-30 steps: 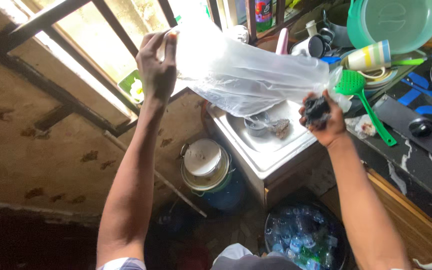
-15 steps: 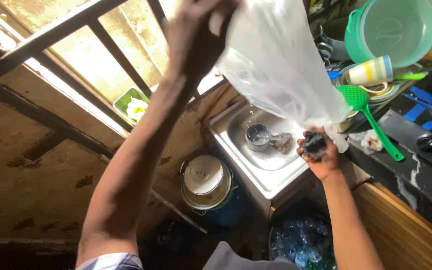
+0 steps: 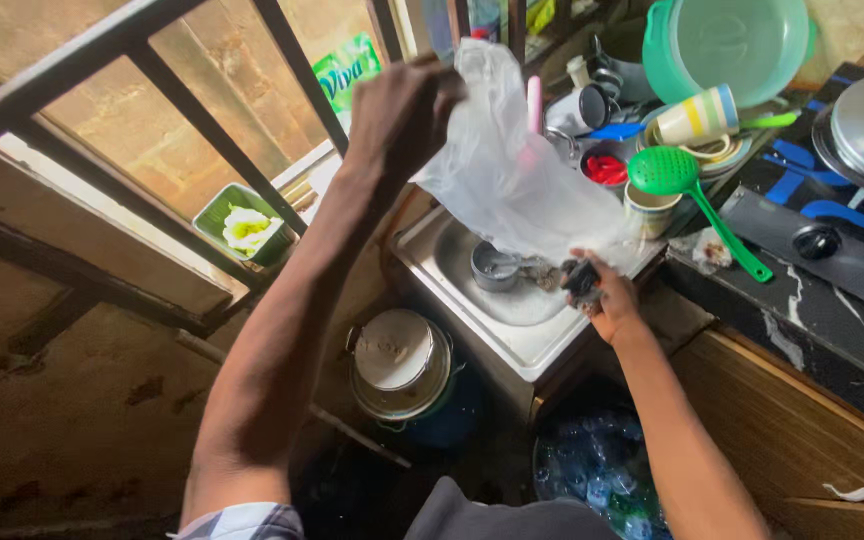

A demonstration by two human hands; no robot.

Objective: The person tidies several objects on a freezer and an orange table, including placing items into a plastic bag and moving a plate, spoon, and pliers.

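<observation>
One clear plastic bag (image 3: 512,170) hangs stretched over the steel sink (image 3: 512,330). Our left hand (image 3: 399,115) pinches its top edge high; our right hand (image 3: 602,300) is clenched around a dark scrubbing pad (image 3: 580,280) at the bag's bottom. We'd judge it best to keep the bag taut and over the basin, clear of the green skimmer (image 3: 672,175).

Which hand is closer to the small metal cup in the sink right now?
Right. The right hand, clutching a dark scrubber, is just beside the metal cup at the sink edge. The left hand is raised well above, gripping the clear plastic bag.
</observation>
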